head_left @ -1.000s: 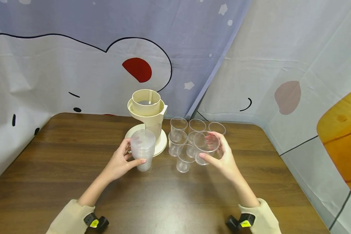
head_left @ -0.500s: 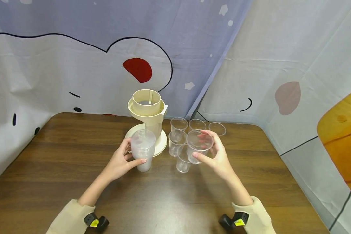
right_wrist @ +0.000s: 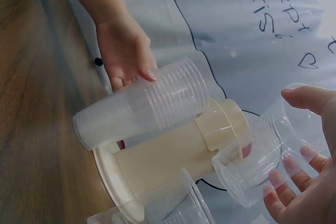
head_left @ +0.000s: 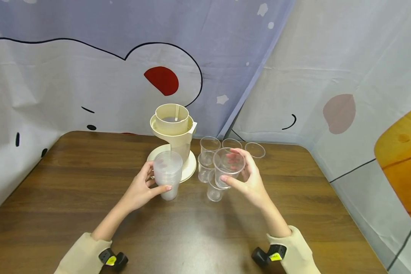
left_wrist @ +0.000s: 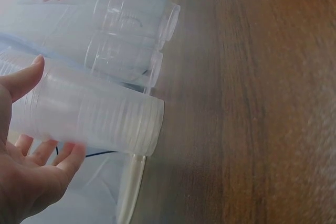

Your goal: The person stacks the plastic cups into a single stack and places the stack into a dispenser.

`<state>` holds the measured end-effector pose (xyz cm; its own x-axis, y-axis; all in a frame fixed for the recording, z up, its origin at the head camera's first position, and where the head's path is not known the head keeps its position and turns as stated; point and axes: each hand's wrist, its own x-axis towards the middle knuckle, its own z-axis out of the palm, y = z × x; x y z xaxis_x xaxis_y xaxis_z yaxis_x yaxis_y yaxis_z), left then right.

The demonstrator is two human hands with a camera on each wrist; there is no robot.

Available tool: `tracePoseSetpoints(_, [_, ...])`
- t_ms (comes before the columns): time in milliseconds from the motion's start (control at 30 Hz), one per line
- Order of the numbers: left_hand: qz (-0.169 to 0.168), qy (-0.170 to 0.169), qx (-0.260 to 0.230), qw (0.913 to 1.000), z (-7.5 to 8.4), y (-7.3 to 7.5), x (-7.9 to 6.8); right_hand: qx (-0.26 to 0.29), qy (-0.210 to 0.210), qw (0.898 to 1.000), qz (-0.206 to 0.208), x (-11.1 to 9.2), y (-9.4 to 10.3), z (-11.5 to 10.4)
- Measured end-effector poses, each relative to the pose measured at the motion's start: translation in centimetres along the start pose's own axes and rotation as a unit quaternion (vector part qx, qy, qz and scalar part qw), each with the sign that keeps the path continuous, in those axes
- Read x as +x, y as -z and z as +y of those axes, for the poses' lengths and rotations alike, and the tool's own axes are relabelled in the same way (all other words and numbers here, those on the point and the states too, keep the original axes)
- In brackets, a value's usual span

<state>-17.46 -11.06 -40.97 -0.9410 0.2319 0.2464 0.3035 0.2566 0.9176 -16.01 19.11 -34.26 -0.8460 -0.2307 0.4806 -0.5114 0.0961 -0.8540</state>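
Observation:
A nested stack of clear plastic cups point(head_left: 168, 173) stands upright at the table's middle. My left hand point(head_left: 138, 192) grips it from the left, thumb in front and fingers behind, also seen in the left wrist view. To the right, my right hand point(head_left: 251, 186) holds a single clear plastic cup point(right_wrist: 252, 161) around its side, raised off the table with its mouth up. Below and behind it stand several single cups, among them a front cup point(head_left: 214, 195), a left cup point(head_left: 204, 173) and a back right cup point(head_left: 255, 151). The held cup partly hides some of them.
Behind the stack stands a cream cup-shaped dispenser point(head_left: 179, 133) on a round white base point(head_left: 190, 171). The brown wooden table point(head_left: 191, 236) ends at a printed curtain point(head_left: 130, 91) at the back and right.
My right hand has carried its cup leftward and slightly up, over the standing cups toward the stack. The left hand and the stack have stayed in place.

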Motion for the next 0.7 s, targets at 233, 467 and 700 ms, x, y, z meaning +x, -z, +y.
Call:
tracePoseSetpoints(233, [0.000,-0.001,-0.007,1.0000,-0.1,0.0,0.1,0.009,-0.003,1.000,-0.004,0.5,-0.4,0.0])
tracePoseSetpoints(467, [0.002,0.002,-0.006,1.0000,0.0,-0.1,0.1,0.017,-0.002,1.000,-0.005,0.8,-0.8,-0.1])
tracePoseSetpoints(700, [0.002,0.001,-0.007,1.0000,0.1,-0.2,-0.1,0.029,-0.010,1.000,-0.007,0.9,-1.3,-0.5])
